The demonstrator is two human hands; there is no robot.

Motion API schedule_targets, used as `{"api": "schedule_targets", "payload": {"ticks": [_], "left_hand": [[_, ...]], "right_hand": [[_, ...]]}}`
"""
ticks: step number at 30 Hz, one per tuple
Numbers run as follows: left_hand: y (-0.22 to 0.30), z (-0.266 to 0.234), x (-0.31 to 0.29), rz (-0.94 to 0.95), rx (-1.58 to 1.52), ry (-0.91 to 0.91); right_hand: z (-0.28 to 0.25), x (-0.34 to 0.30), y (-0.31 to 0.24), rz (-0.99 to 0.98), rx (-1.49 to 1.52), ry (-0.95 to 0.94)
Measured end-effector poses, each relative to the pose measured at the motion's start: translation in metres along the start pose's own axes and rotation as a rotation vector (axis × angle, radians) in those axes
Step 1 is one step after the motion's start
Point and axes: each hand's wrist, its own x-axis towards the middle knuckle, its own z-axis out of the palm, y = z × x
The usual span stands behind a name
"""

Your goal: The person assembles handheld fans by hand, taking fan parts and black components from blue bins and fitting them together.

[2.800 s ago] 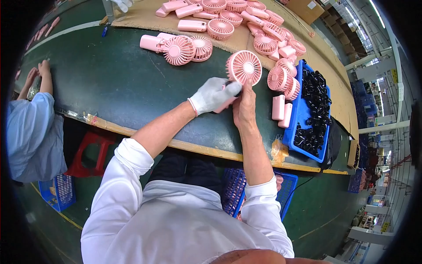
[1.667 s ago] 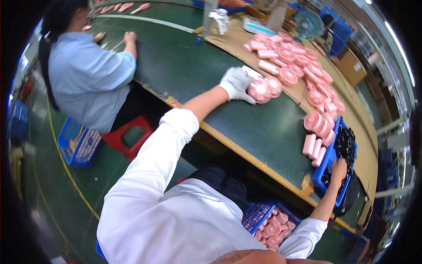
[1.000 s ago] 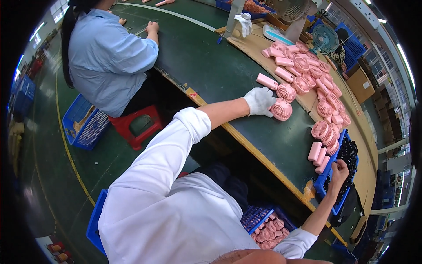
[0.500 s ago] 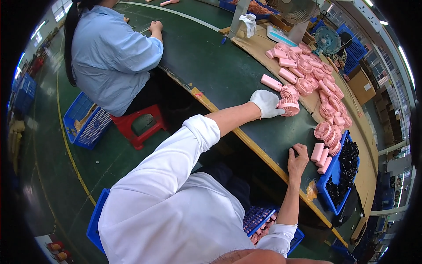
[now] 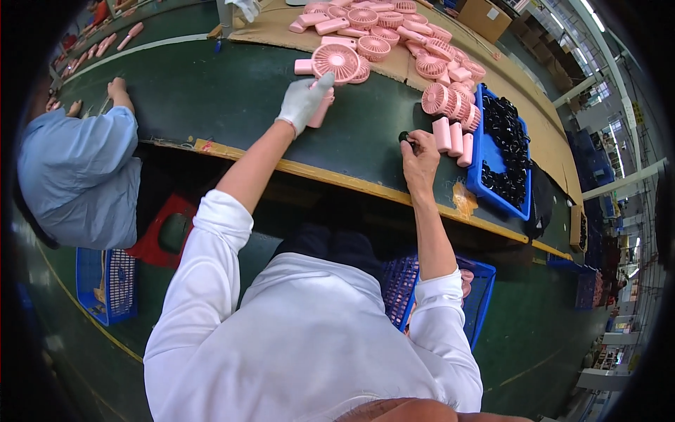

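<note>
My left hand [image 5: 302, 107], in a white glove, is closed round a pink handheld fan [image 5: 336, 63] and lifts it over the green tabletop, its round grille head pointing away from me. My bare right hand [image 5: 422, 158] is closed, with a small black piece [image 5: 403, 136] pinched at its fingertips; it looks like the black loops in the tray, but its exact kind is too small to tell. Just right of that hand, several pink fans [image 5: 455, 138] lie side by side with their handles toward me. A blue tray [image 5: 484, 184] holds many small black loops [image 5: 500, 130].
Many more pink fans [image 5: 373, 46] are heaped on cardboard at the back. The table's yellow edge [image 5: 337, 181] runs before me. At the left sits a person in a blue shirt [image 5: 84, 169] on a red stool [image 5: 163, 235]. Below the table stands a blue crate [image 5: 480, 299].
My view has turned right. My left hand has picked up a fan from the pile's near end and brought it nearer. My right hand now shows a small black piece at its fingertips.
</note>
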Motion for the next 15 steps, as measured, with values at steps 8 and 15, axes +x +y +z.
{"api": "schedule_targets", "payload": {"ticks": [8, 15], "left_hand": [[0.002, 0.049, -0.067, -0.082, -0.546, -0.249], [0.007, 0.051, -0.096, -0.038, -0.258, -0.297]], "right_hand": [[-0.003, 0.013, -0.099, -0.233, 0.486, -0.040], [0.002, 0.024, -0.091, -0.617, 0.058, 0.000]]}}
